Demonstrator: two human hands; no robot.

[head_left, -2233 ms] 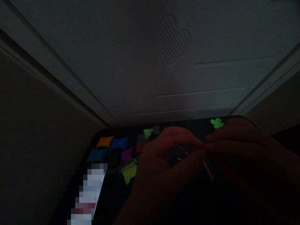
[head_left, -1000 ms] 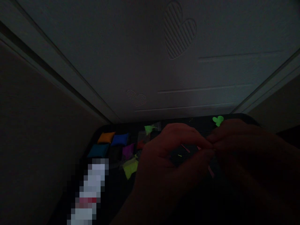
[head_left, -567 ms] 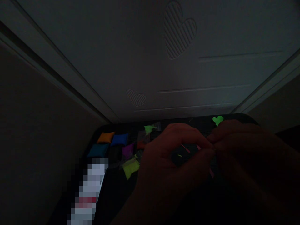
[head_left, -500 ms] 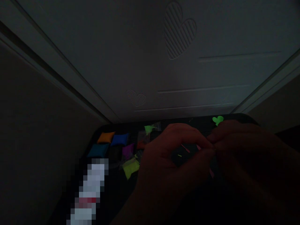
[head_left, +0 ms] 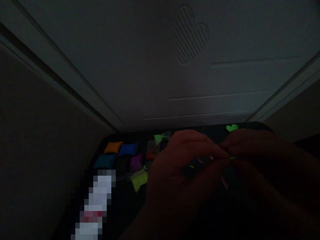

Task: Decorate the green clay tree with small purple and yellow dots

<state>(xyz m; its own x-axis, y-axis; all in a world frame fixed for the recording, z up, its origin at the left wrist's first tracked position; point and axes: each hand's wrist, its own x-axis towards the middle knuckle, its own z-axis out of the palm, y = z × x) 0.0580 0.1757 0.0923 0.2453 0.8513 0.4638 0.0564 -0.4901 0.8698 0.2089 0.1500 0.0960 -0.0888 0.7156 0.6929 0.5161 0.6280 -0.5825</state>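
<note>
A small yellow-green piece [head_left: 232,157], perhaps modelling clay, shows between the fingertips of both hands. My left hand [head_left: 185,170] pinches at its left side with thumb and forefinger. From the right, my right hand [head_left: 262,163] closes its thumb and fingertips on it too. Pink tools [head_left: 224,183] lie on the dark table beneath, partly covered by my hands. A thin yellow-green sliver [head_left: 191,166] rests nearby. Beyond my right hand sits a bright green heart-shaped piece [head_left: 232,127].
Soft packets in orange [head_left: 113,147], blue [head_left: 127,149], teal [head_left: 105,161] and purple [head_left: 136,162] lie at the table's left. Opened bags of yellow [head_left: 140,180] and green [head_left: 158,138] material are beside them. A pixelated white object [head_left: 96,203] is at front left. A pale panel [head_left: 160,73] rises behind.
The fingertips have parted slightly, and the yellow-green piece now shows between them. The hands stay in nearly the same place, with the right one shifted a little.
</note>
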